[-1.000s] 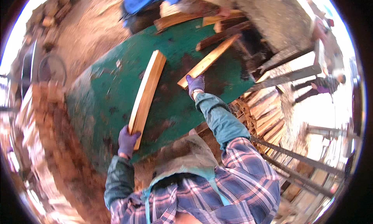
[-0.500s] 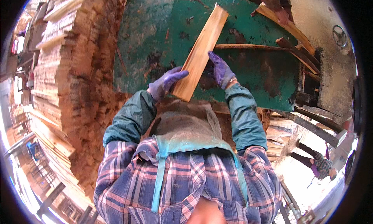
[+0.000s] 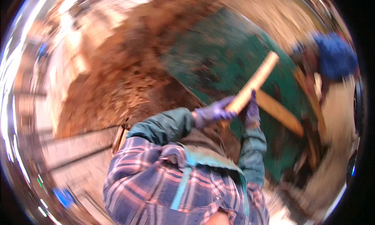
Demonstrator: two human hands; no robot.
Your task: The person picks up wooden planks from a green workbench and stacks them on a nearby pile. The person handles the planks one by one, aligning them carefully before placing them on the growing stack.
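A pale, narrow wooden board [image 3: 258,80] slants up and to the right in front of me, over a green tabletop [image 3: 207,53]. My left hand [image 3: 215,113], in a purple glove, grips the board's near end from the left. On the other side my right hand [image 3: 252,111], gloved alike, holds the board near that same end, fingers pointing up along it. Motion blur softens both hands, and the board hides part of the right fingers. A second wooden slab [image 3: 279,111] lies on the tabletop, right of the board.
Brown wood pieces and debris [image 3: 129,76] are heaped left of the table. More slabs [image 3: 312,104] lie along its right edge. Beyond that edge stands a person in blue [image 3: 335,55]. A blurred stack of pale boards [image 3: 74,49] is at the far left.
My view has turned left, so the table now sits further right and tilted. The board has swung with my hands toward the right and shows a narrower face.
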